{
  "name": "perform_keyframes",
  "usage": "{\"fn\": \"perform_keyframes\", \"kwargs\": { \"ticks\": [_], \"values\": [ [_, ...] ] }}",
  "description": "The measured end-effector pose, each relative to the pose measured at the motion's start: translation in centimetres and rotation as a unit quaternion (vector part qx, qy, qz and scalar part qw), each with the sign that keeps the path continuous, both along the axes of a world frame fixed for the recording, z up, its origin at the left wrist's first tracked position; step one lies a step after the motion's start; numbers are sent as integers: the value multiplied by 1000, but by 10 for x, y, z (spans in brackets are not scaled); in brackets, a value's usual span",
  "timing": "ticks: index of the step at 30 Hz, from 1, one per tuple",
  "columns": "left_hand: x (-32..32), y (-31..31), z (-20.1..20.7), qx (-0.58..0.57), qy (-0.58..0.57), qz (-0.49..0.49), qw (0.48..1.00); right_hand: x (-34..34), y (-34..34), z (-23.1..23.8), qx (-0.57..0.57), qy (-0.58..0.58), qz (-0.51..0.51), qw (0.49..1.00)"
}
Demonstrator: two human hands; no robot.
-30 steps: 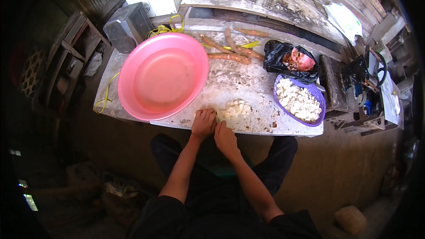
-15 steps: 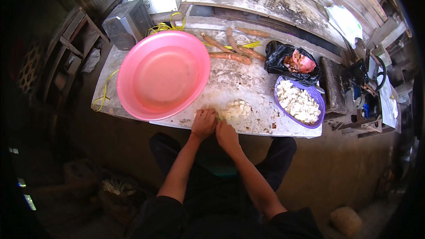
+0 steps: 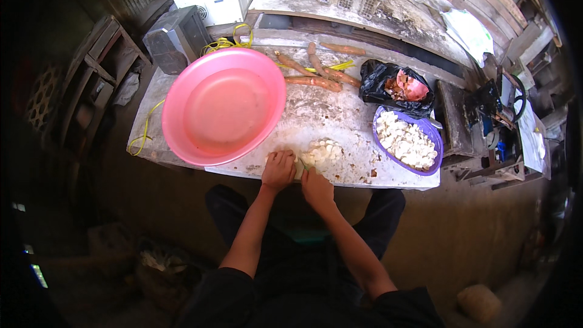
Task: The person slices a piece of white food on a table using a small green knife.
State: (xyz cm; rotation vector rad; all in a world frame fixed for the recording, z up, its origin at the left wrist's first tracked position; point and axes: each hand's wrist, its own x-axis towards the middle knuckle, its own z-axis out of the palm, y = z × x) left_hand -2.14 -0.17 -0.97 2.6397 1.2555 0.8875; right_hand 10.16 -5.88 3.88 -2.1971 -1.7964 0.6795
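At the near edge of the table [image 3: 349, 118], my left hand [image 3: 279, 171] is closed over a pale peeled cassava, mostly hidden under the fingers. Just to its right, my right hand [image 3: 317, 189] grips a small knife [image 3: 305, 165] with a greenish part showing; its blade is hard to make out. Beyond the knife lies a loose heap of white cut cassava pieces [image 3: 323, 151]. Many similar pieces fill a purple oval basket [image 3: 378, 138] at the right. Several unpeeled brown cassava roots [image 3: 313, 82] rest toward the back of the table.
A large pink basin [image 3: 173, 136] holding liquid stands left of my hands. Behind the basket sits a black plastic bag [image 3: 371, 88] with reddish and brown scraps. A grey box-shaped device [image 3: 176, 39] and yellow cord [image 3: 225, 43] are at the back left.
My right hand with the knife has shifted slightly right, widening the gap from my left hand. My left hand stays in nearly the same place. The view has moved a little.
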Motion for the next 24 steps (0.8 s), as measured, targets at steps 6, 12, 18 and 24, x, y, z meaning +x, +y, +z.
{"fn": "perform_keyframes", "kwargs": {
  "ticks": [6, 12, 18, 24],
  "values": [
    [0, -2, 2, 17, 3, -2, 1000, -5, -6, -1, 30, 52, -29, 998],
    [-3, -4, 1, 23, 2, -1, 1000, -19, -7, 5, 0, 94, -35, 995],
    [-1, -7, 5, -1, -4, 0, 1000, -22, -8, 7, -12, 96, -37, 995],
    [0, -6, 4, 9, -7, -10, 1000, -22, -8, 7, 15, 97, -40, 994]
  ]
}}
